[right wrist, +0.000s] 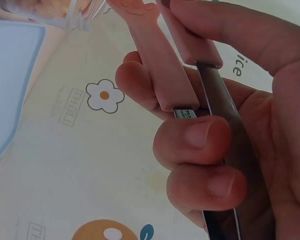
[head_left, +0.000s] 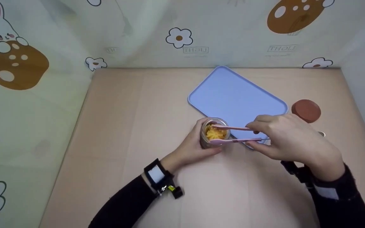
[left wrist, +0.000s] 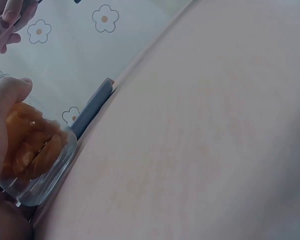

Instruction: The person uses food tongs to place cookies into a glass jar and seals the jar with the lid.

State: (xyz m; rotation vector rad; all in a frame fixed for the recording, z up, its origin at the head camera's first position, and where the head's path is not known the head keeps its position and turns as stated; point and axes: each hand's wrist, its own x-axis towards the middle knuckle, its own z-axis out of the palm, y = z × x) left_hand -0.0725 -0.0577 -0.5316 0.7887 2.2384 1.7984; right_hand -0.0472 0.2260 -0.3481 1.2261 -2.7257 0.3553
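Observation:
My left hand (head_left: 193,141) holds a clear glass jar (head_left: 203,143) upright, fingers and thumb around its side. Inside lie yellow-orange pieces (head_left: 215,132), seen through the glass as wrinkled orange chunks (left wrist: 32,150) in the left wrist view. Pink-tipped tongs (head_left: 236,140) with metal arms are gripped in my right hand (head_left: 291,136). Their two tips stand apart over the jar's mouth; whether they touch the pieces I cannot tell. In the right wrist view, curled fingers (right wrist: 195,135) wrap the metal arm below the pink sleeves.
A blue tray (head_left: 233,95) lies behind the jar, partly covered by my right hand. Right of it sits a reddish-brown round lid (head_left: 306,110). A small shiny rim (head_left: 321,134) peeks out behind my right wrist. Patterned cloth (head_left: 138,38) hangs along the table's back edge.

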